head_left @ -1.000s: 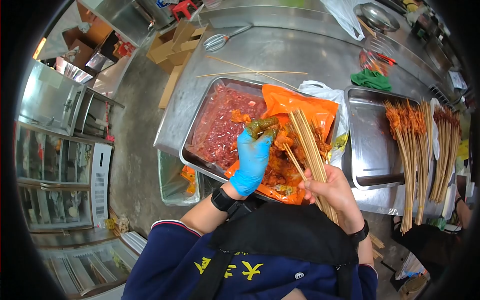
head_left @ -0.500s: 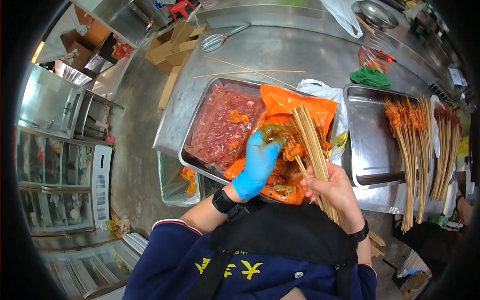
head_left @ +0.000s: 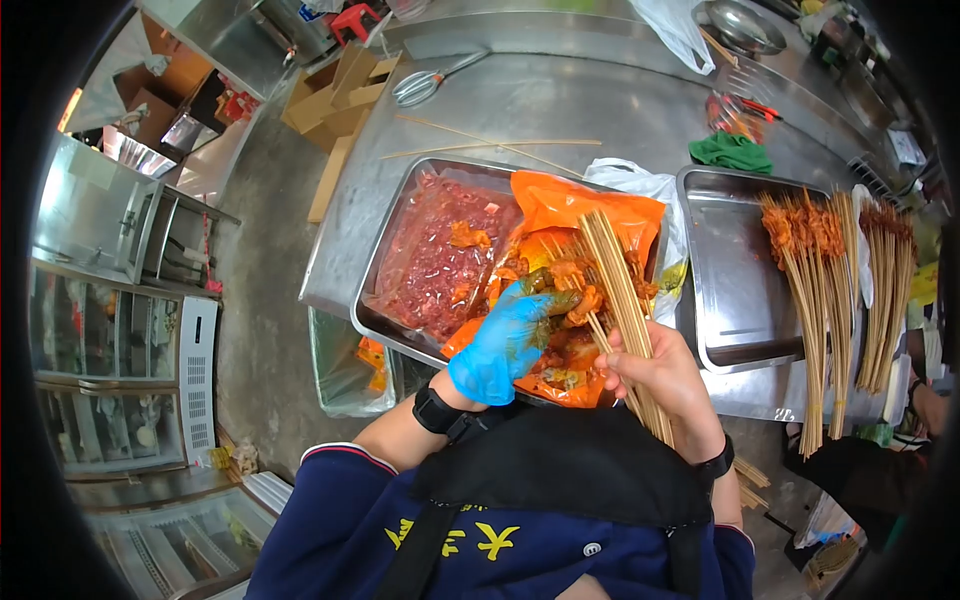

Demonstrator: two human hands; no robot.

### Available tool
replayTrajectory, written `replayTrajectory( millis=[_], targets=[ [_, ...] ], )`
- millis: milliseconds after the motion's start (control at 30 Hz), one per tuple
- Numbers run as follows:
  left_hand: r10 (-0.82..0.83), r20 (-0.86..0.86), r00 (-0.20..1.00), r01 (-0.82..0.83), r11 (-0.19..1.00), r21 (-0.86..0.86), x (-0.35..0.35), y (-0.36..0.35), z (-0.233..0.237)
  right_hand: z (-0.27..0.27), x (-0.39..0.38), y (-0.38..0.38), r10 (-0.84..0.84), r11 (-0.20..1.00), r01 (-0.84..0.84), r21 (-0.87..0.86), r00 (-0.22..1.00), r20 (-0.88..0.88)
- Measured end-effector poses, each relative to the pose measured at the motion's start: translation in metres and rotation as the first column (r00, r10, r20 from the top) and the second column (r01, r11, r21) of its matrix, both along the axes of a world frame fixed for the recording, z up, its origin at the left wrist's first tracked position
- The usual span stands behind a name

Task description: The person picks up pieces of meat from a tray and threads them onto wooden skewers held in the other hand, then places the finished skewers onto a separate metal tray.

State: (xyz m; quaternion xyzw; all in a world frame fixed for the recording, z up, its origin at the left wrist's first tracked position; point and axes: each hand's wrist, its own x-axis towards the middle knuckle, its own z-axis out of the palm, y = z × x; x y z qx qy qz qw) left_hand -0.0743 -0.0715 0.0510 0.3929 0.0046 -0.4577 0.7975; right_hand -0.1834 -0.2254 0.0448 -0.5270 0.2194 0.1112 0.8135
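The right hand (head_left: pixel 662 378), bare, is closed in a fist round a bundle of bamboo skewers (head_left: pixel 612 268) whose long axis runs from the person's chest up and slightly left, tips pointing away over the orange bag (head_left: pixel 590 205) of marinated meat in the steel tray (head_left: pixel 392 240). The butt ends are partly hidden behind the fist. The gloved left hand (head_left: pixel 503 342) has its fingertips pinched on a greenish piece (head_left: pixel 558 299) just beside the bundle, over the bag. Whether it sits on a skewer is hard to make out amid the sauce.

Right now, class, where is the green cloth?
The green cloth lies upper right in the head view, on the table just beyond the right tray of skewers.
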Motion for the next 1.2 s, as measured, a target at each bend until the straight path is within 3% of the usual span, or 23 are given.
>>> replayTrajectory(
  millis=[400,567,633,667,700,733,767,833,867,900,933,1000,1067,1133,1167,1200],
  targets=[
    [-0.056,0.205,0.977,0.037,0.995,0.095,0.006,0.000,-0.025,-0.003,0.002,0.001,0.041,0.999,-0.041,0.004,0.999,-0.007],
    [-0.092,0.196,0.976,0.072,0.992,0.109,0.007,0.002,-0.033,0.000,0.000,0.008,0.002,0.999,-0.002,-0.032,1.000,-0.028],
    [-0.095,0.160,0.983,0.078,0.991,0.110,0.008,0.001,-0.038,0.010,-0.002,0.013,-0.027,0.952,0.030,-0.303,1.000,0.012],
    [-0.077,0.137,0.988,0.062,0.992,0.110,0.008,0.000,-0.041,0.012,-0.003,0.012,-0.027,0.952,0.029,-0.304,1.000,0.012],
    [-0.059,0.114,0.992,0.047,0.993,0.110,0.007,-0.002,-0.043,0.014,-0.005,0.009,0.084,0.825,-0.028,-0.564,0.994,0.073],
    [-0.058,0.113,0.992,0.046,0.993,0.109,0.006,-0.005,-0.042,0.015,-0.007,0.006,0.206,0.624,-0.052,-0.780,0.973,0.100],
    [-0.048,0.128,0.991,0.033,0.992,0.119,0.005,-0.008,-0.039,0.018,-0.008,0.003,0.207,0.622,-0.052,-0.781,0.973,0.100],
    [-0.037,0.143,0.989,0.019,0.992,0.125,0.005,-0.014,-0.034,0.023,-0.010,-0.003,0.226,0.509,0.100,-0.855,0.943,0.245],
    [-0.047,0.150,0.988,0.027,0.991,0.131,0.006,-0.016,-0.032,0.026,-0.009,-0.002,0.228,0.508,0.099,-0.856,0.942,0.244],
    [-0.059,0.156,0.986,0.037,0.990,0.139,0.007,-0.018,-0.031,0.030,-0.009,0.000,0.111,0.851,-0.015,-0.525,0.982,0.153],
    [-0.059,0.153,0.986,0.038,0.990,0.139,0.008,-0.021,-0.030,0.031,-0.009,0.001,0.050,0.997,-0.049,-0.059,0.999,0.010],
    [-0.124,0.316,0.941,0.042,0.966,0.255,0.013,-0.028,-0.028,0.025,-0.008,0.001,0.073,0.997,-0.072,-0.028,0.997,0.027],
    [-0.156,0.338,0.928,0.062,0.960,0.274,0.020,-0.027,-0.041,0.016,-0.006,0.003,0.116,0.992,-0.119,0.040,0.991,0.071],
    [-0.262,0.696,0.669,-0.104,0.894,0.437,0.026,-0.026,-0.053,0.012,-0.007,-0.001,0.116,0.993,-0.113,-0.035,0.988,0.105],
    [-0.154,0.660,0.735,-0.137,0.920,0.368,0.026,-0.020,-0.047,0.012,-0.007,-0.003,0.082,0.995,-0.078,-0.057,0.993,0.082],
    [-0.155,0.662,0.734,-0.135,0.921,0.366,0.027,-0.015,-0.041,0.011,-0.007,-0.004,0.048,0.996,-0.044,-0.078,0.997,0.060]
  ],
)
